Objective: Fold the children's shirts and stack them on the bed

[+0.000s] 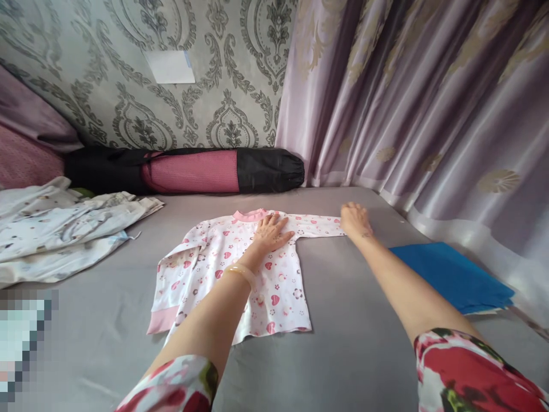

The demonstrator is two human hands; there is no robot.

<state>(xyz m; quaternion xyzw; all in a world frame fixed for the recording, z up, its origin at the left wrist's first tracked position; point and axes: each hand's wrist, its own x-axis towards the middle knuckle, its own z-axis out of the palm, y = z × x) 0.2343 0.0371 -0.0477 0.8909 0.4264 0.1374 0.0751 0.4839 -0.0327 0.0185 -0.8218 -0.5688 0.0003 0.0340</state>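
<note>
A small white long-sleeved shirt point(283, 292) with pink hearts, flowers and a pink collar lies spread on a grey sheet. Flat on its upper chest, fingers apart, rests my left hand point(272, 232), with a pale bangle on the wrist. My right hand point(355, 220) is closed around the end of the sleeve on the right, which stretches straight out from the shoulder; the cuff is hidden in my fingers. The other sleeve is bent downward, its pink cuff showing at the lower left of the shirt.
Rumpled white patterned cloth point(55, 234) lies at the left. A black and pink rolled bag point(193, 170) runs along the wall. Folded blue fabric point(450, 274) sits to the right, below a long purple curtain point(386, 86). A blurred-out rectangle point(21, 337) is at the lower left.
</note>
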